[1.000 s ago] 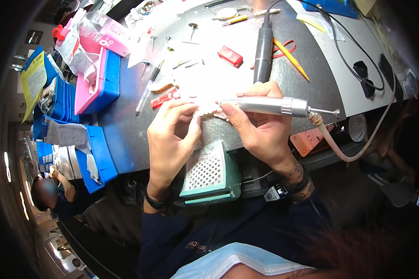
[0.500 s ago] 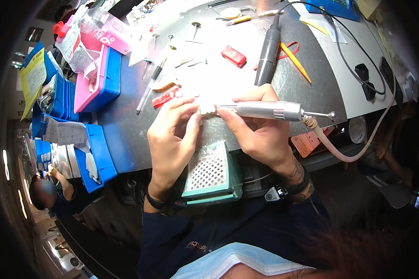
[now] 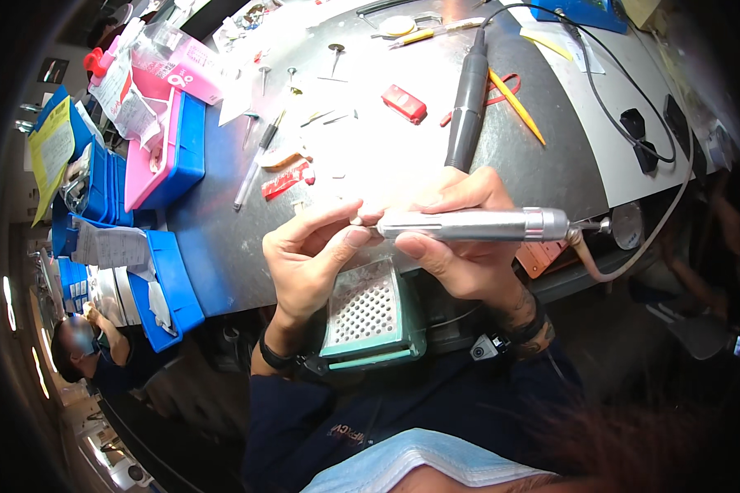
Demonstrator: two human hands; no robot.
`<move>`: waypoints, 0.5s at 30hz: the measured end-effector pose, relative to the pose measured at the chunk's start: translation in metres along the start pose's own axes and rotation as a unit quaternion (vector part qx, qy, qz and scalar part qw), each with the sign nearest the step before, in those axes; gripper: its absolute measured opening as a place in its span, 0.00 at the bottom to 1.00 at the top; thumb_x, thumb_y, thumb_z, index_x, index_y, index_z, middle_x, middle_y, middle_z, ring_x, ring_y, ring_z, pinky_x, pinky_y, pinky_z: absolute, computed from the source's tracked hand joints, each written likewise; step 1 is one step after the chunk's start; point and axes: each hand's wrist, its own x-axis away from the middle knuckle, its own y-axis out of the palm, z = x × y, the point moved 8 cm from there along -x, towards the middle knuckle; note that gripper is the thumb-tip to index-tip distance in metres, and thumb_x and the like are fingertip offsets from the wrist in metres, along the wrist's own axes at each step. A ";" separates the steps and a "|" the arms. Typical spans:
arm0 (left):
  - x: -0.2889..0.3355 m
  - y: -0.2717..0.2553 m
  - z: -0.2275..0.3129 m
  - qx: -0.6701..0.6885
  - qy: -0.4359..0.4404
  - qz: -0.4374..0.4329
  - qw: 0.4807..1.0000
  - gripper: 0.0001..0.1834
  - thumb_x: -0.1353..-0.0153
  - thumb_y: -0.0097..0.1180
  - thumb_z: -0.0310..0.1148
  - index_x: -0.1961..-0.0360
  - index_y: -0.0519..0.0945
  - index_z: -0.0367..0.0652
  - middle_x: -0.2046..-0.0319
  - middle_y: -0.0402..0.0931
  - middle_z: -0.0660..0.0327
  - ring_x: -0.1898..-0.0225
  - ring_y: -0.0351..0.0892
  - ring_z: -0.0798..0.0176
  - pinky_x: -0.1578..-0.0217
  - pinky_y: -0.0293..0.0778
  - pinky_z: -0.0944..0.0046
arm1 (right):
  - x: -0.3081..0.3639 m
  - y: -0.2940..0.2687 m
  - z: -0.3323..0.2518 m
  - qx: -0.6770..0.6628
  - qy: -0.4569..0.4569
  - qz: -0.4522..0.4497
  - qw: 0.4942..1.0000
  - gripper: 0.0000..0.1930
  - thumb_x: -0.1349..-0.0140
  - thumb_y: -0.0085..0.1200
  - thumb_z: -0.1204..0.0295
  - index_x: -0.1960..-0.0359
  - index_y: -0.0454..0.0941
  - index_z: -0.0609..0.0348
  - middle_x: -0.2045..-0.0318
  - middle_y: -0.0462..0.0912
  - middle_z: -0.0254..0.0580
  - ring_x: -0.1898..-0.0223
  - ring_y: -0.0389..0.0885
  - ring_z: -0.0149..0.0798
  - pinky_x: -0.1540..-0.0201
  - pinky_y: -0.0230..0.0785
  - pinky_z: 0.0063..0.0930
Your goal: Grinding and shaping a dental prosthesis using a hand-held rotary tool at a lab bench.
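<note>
Handpiece (image 3: 477, 223): slim silver metal cylinder, lying level across centre frame, tip pointing left, pinkish hose trailing from its right end. Workpiece: tiny, pinched at the tip, too small to make out. Both hovering above a perforated green tray (image 3: 368, 316).

navy top, black wristbands, pale blue mask.

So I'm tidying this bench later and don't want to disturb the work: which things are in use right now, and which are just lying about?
In use:
right hand gripping the silver handpiece
left hand, fingertips at its tip
perforated green tray beneath the hands

Lying about:
dark handpiece
red block
orange pencil
pink and blue bins
</note>
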 end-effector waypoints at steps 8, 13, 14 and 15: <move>0.003 -0.001 -0.007 0.100 -0.036 0.018 0.994 0.14 0.40 0.56 0.20 0.53 0.75 0.27 0.61 0.79 0.44 0.60 0.82 0.57 0.57 0.81 0.62 | 0.003 -0.003 0.006 -0.046 0.013 0.031 0.998 0.17 0.47 0.65 0.76 0.61 0.67 0.62 0.68 0.82 0.48 0.64 0.83 0.35 0.63 0.73 0.27; 0.003 -0.001 -0.004 0.081 0.002 0.007 0.997 0.12 0.41 0.57 0.19 0.55 0.75 0.28 0.60 0.79 0.44 0.60 0.82 0.59 0.57 0.80 0.62 | 0.003 0.000 0.005 -0.039 0.006 0.022 0.999 0.17 0.48 0.65 0.77 0.62 0.69 0.62 0.68 0.82 0.47 0.65 0.83 0.36 0.63 0.74 0.26; 0.003 0.000 -0.002 0.073 0.013 0.001 0.997 0.12 0.41 0.57 0.19 0.56 0.75 0.28 0.60 0.79 0.44 0.61 0.82 0.59 0.57 0.80 0.62 | 0.003 0.000 0.004 -0.025 0.008 0.014 1.000 0.16 0.49 0.65 0.78 0.62 0.71 0.61 0.68 0.82 0.46 0.65 0.83 0.36 0.63 0.74 0.27; 0.004 -0.001 -0.003 0.072 0.012 0.001 0.997 0.12 0.41 0.57 0.19 0.56 0.75 0.28 0.60 0.79 0.44 0.61 0.82 0.59 0.57 0.80 0.62 | 0.002 0.000 0.003 -0.025 0.008 0.015 1.000 0.16 0.49 0.65 0.78 0.62 0.71 0.61 0.68 0.82 0.46 0.65 0.83 0.36 0.63 0.74 0.27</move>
